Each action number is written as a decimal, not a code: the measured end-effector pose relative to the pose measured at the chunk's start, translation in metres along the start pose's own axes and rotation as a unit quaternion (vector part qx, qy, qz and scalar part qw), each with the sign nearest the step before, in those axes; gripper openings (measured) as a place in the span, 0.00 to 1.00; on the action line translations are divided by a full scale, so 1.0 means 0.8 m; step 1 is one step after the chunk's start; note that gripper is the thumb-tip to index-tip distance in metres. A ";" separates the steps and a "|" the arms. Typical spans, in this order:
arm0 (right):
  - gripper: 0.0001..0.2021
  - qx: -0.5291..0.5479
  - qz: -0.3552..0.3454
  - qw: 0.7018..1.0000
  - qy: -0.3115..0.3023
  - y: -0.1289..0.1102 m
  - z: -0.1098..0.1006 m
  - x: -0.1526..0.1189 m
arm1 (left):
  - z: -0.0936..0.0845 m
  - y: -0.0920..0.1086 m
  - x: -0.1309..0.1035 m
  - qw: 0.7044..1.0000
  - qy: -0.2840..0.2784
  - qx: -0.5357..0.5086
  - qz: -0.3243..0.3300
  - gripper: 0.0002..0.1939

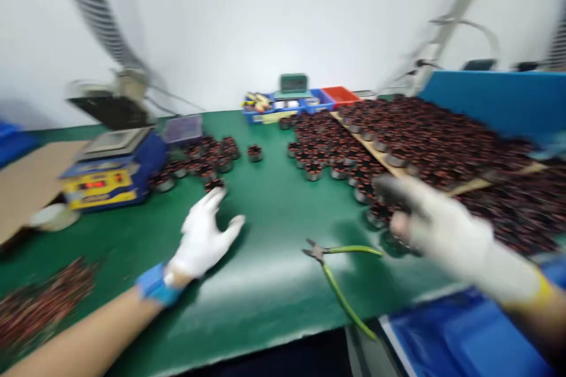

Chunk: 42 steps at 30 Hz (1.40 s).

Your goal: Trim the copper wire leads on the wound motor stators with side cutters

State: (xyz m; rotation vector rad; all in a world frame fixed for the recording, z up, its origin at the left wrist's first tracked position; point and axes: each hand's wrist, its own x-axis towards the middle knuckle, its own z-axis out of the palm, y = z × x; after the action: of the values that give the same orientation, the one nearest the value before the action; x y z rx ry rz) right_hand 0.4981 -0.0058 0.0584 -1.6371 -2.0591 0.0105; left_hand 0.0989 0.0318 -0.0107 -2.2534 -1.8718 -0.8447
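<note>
My left hand (206,235), in a white glove with a blue band at the wrist, is spread with thumb and fingers apart. Its fingertips reach a wound motor stator (214,185) at the near end of a small cluster; whether they touch it I cannot tell. Motion smears my right hand (435,224), gloved with dark fingertips, over the near edge of a large group of copper-wound stators (313,169). What its fingers do is unclear. Between the hands, green-handled cutting pliers (317,252) lie with handles apart, reaching the table's front edge.
A blue and yellow digital scale (106,174) stands left, near clipped copper wires (53,297). Blue bins (260,118) and a red bin (340,95) line the back. Wooden strips (371,150) divide the stators at right, before a blue panel (495,106).
</note>
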 end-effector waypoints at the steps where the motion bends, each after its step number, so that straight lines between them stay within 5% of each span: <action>1: 0.36 0.018 -0.110 0.993 -0.042 -0.028 0.026 -0.023 | 0.008 -0.002 0.018 1.000 0.026 0.009 -0.011 0.35; 3: 0.44 0.031 -0.306 0.948 -0.084 -0.066 0.071 -0.063 | 0.021 -0.007 0.054 0.998 0.044 0.032 -0.034 0.40; 6: 0.42 -0.012 -0.314 0.944 -0.101 -0.077 0.116 -0.079 | 0.031 -0.014 0.090 0.994 0.051 0.063 -0.074 0.40; 9: 0.31 -0.063 -0.245 0.963 -0.089 -0.071 0.124 -0.053 | 0.026 -0.024 0.098 0.989 0.055 0.085 -0.109 0.32; 13: 0.21 -0.120 -0.196 0.972 -0.053 -0.106 0.103 -0.026 | 0.016 -0.042 0.087 0.995 0.018 0.054 -0.087 0.20; 16: 0.25 -0.049 -0.226 0.971 -0.059 -0.162 0.103 -0.017 | 0.011 -0.045 0.068 0.999 0.006 0.019 -0.044 0.15; 20: 0.28 0.053 -0.166 0.977 -0.125 -0.227 0.123 0.011 | -0.011 -0.033 0.008 0.998 -0.033 -0.033 0.051 0.13; 22: 0.24 0.094 -0.111 0.974 -0.172 -0.247 0.135 0.033 | -0.030 -0.027 -0.027 0.994 -0.043 -0.079 0.066 0.22; 24: 0.23 0.129 -0.050 0.968 -0.208 -0.255 0.148 0.055 | -0.050 -0.029 -0.052 0.989 -0.067 -0.123 0.037 0.46; 26: 0.27 0.147 0.002 0.966 -0.212 -0.252 0.162 0.071 | -0.068 -0.040 -0.061 0.980 -0.134 -0.148 0.001 0.69; 28: 0.28 0.181 0.033 0.950 -0.252 -0.241 0.168 0.077 | -0.083 -0.060 -0.061 0.970 -0.217 -0.114 0.004 0.77; 31: 0.23 0.221 0.033 0.889 -0.401 -0.227 0.157 0.070 | -0.094 -0.083 -0.057 0.950 -0.303 -0.049 0.057 0.68; 34: 0.16 0.171 -0.002 0.837 -0.519 -0.236 0.134 0.055 | -0.094 -0.080 -0.059 0.943 -0.307 -0.075 0.101 0.61; 39: 0.17 0.084 -0.064 0.871 -0.480 -0.264 0.132 0.041 | -0.083 -0.051 -0.065 0.928 -0.301 -0.180 0.127 0.40; 42: 0.20 0.077 -0.061 0.887 -0.451 -0.262 0.141 0.043 | -0.079 -0.039 -0.064 0.951 -0.267 -0.153 0.042 0.44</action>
State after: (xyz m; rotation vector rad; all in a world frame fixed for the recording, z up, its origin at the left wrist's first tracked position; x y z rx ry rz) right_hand 0.2590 0.0015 0.0381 -1.5362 -2.7082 1.0461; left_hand 0.0425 -0.0315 0.0101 -2.9727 -1.9211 -0.5809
